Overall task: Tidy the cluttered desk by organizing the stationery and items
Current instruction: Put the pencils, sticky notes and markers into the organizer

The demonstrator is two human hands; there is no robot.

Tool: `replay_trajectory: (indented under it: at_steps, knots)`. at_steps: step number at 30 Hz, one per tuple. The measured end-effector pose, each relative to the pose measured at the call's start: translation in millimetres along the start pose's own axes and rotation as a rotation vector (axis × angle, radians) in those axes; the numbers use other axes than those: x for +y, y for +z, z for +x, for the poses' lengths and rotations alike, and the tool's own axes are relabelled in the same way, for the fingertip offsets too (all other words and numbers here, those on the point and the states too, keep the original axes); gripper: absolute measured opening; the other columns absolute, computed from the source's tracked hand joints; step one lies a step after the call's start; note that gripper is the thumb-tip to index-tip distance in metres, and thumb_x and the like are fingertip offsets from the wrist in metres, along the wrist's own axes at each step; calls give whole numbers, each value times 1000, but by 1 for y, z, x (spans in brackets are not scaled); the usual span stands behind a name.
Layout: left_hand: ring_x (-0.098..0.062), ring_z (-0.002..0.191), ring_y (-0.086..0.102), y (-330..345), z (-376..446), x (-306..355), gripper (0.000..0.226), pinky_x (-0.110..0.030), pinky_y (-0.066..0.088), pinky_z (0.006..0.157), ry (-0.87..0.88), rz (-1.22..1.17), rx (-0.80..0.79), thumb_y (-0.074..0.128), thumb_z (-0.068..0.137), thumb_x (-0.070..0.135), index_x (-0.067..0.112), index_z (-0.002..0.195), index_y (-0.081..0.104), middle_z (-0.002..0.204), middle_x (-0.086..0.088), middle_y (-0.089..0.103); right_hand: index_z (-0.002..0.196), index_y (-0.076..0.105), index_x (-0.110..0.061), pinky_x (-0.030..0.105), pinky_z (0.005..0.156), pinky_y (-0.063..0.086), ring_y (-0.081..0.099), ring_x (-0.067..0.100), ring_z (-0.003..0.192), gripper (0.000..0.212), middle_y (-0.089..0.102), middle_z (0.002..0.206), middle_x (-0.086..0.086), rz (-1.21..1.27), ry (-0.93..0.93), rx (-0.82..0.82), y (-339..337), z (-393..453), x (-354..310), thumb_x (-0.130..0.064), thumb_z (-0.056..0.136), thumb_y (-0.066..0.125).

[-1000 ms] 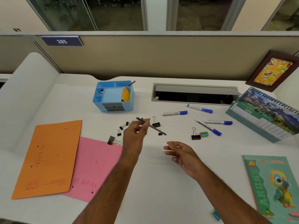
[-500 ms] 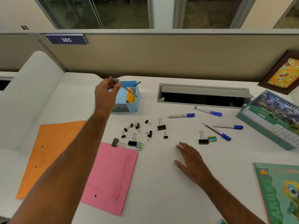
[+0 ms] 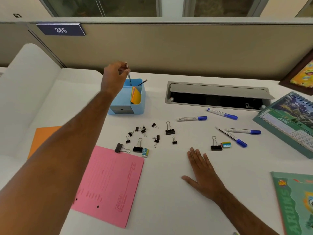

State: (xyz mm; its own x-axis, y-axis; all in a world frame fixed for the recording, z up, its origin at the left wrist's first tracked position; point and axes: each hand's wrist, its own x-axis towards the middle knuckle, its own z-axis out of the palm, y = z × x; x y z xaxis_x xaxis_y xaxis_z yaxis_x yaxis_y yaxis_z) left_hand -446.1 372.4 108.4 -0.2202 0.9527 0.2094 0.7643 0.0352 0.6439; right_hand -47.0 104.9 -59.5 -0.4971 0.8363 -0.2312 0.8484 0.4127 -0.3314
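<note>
A slim dark pencil [image 3: 129,77] is being pinched near its upper end by the fingertips of the left hand [image 3: 115,77] and is being held almost upright, so that its lower end is being fed straight down into a rear compartment of the blue desk organiser [image 3: 135,106]; a steep angle like this is probably being chosen so that the tip is not caught on the compartment wall. A second dark pencil [image 3: 142,82] is already being kept in the same rear part, leaning to the right, while yellow and orange sticky notes [image 3: 135,95] are being stored in the right-hand compartment. The right hand [image 3: 202,173] is being rested flat on the white desk [image 3: 169,200], fingers straight and slightly spread, nothing being held; the body is likely being braced by it during the long reach. Scattered black binder clips [image 3: 170,131], blue-capped markers [image 3: 192,118] and small erasers [image 3: 226,145] are being left loose between the organiser and that hand, and the pink folder [image 3: 110,184] is being left near the front edge.
</note>
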Motion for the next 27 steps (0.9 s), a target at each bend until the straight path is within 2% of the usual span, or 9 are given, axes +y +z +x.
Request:
replay_trajectory:
  at_steps: [2,5,8,13,16,19,22,27]
  knots:
    - [-10,97,70,6,-1,-2,24,-20,54,88,22,28,-34,67,99,25,11,117,75,107,-2,76,162,-2,-15,44,126,2,-9,18,157,92,-12,170,1,-5,0,-5,0,0,0,-73,98,28]
    - [-16,103,69,14,-5,-6,25,-30,54,93,21,59,-63,68,99,26,11,118,76,113,-4,76,162,-3,-15,44,126,2,-10,18,157,92,-12,170,1,-9,0,-7,-1,0,0,-74,98,27]
    - [-17,109,67,24,-8,-8,26,-28,50,94,4,107,-91,66,100,26,11,120,75,119,-5,74,162,-3,-15,44,126,2,-9,18,157,92,-12,170,1,-6,2,-9,0,0,0,-73,98,27]
    - [-18,118,65,32,-12,-14,27,-38,52,105,-21,125,-157,65,100,24,9,121,75,127,-4,73,162,-5,-16,43,126,0,-11,17,157,92,-14,170,0,-8,2,-15,0,1,1,-73,98,28]
    - [-17,124,61,33,-19,-17,32,-36,49,108,-46,98,-155,68,99,25,13,128,70,133,-2,68,162,-6,-16,42,126,-1,-11,17,157,92,-14,170,0,-11,0,-14,1,1,1,-74,98,27]
    - [-16,124,58,35,-34,-17,37,-32,48,105,-80,63,-121,69,98,27,18,133,64,136,0,63,162,-5,-15,43,126,0,-10,17,157,92,-13,170,1,-9,0,-14,1,0,2,-74,98,26]
    - [-18,122,57,40,-56,-16,37,-35,50,103,-72,31,-53,71,97,26,18,132,62,133,-2,61,162,-3,-15,43,125,0,-10,18,157,93,-12,170,1,-12,5,-14,2,0,2,-74,97,26]
    - [-24,114,56,56,-95,-21,30,-39,50,94,-94,96,-69,72,95,32,15,119,66,119,-6,64,162,-3,-15,43,125,1,-9,18,157,93,-11,171,1,-10,9,-16,2,1,1,-74,98,29]
